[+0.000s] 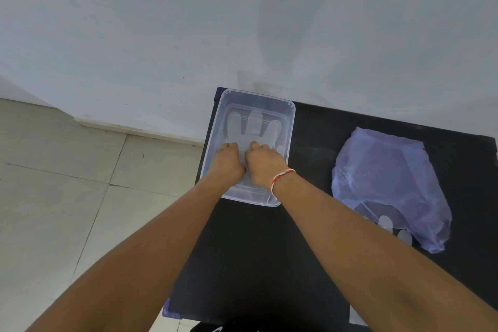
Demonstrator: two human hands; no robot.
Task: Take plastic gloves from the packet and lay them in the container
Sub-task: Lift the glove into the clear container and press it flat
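A clear plastic container (289,127) stands at the far left of the black table. A see-through plastic glove (254,122) lies flat on its floor, fingers pointing away from me. Both my hands are inside the container on the glove's cuff end. My left hand (229,159) and my right hand (264,162) have their fingers curled down onto the glove, knuckles up. The packet (382,178), a bluish plastic bag, lies on the table to the right, with glove fingertips (385,222) poking out of its near opening.
The black table (256,264) ends just left of the container, with tiled floor (67,197) beyond. A pale wall (242,21) rises right behind the table. A red and white thread band circles my right wrist (281,178).
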